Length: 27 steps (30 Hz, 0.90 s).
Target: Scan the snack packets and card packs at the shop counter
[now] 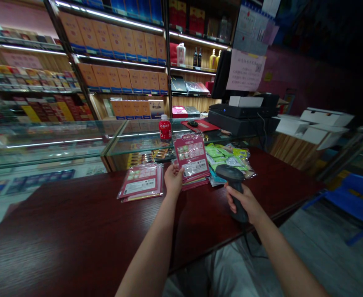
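Observation:
My left hand [173, 178] is closed on the lower left edge of a pink flat packet [192, 156], holding it tilted up above a stack of similar pink packets [196, 182] on the dark red table [76, 231]. My right hand [245, 203] grips the handle of a black barcode scanner [234, 183], its head pointing toward the raised packet. A second pile of pink packets [141, 186] lies to the left of my left hand.
Green packets [229, 159] lie behind the scanner. A glass counter [45, 144] with a red bottle [165, 127] runs along the back, with a black till machine [243, 113], white boxes [320, 123], stocked shelves, and a blue chair [354, 198] at right.

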Motion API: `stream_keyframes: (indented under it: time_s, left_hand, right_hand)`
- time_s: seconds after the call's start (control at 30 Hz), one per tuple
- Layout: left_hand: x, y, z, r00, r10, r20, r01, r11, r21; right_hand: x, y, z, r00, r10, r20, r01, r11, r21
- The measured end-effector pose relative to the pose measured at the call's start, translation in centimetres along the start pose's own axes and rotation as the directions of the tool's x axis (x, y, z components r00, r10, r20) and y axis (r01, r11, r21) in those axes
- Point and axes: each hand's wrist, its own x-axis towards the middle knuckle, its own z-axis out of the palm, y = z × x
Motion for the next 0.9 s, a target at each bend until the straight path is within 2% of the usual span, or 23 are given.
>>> stream_keyframes:
  time_s: [0.17,0.4,0.6,0.77,0.9]
  left_hand:
    - [0.1,-0.2,0.0,1.0,0.025,0.009,-0.025,0.999,-0.021]
    - [0.1,-0.7,-0.2,0.999,0.043,0.005,-0.043,0.999,0.004]
    - [-0.1,-0.5,-0.2,1.0,0.022,0.009,-0.022,1.0,0.004]
    - [-0.3,0.6,-0.2,0.998,0.066,-0.016,-0.066,0.998,0.016]
    - [0.5,1.6,-0.4,0.991,0.111,-0.073,-0.11,0.994,0.015]
  right_hand:
    - [1.7,-0.1,-1.1,1.0,0.012,-0.006,-0.011,0.994,0.109]
    - [4.8,0.3,-3.1,0.998,0.02,0.067,-0.04,0.951,0.307]
    - [5.1,1.4,-3.4,0.992,-0.07,0.106,0.022,0.917,0.399]
    - [5.1,1.6,-3.7,0.985,-0.095,0.144,0.027,0.908,0.419]
    - [5.6,2.0,-4.0,0.976,-0.097,0.194,0.009,0.911,0.413]
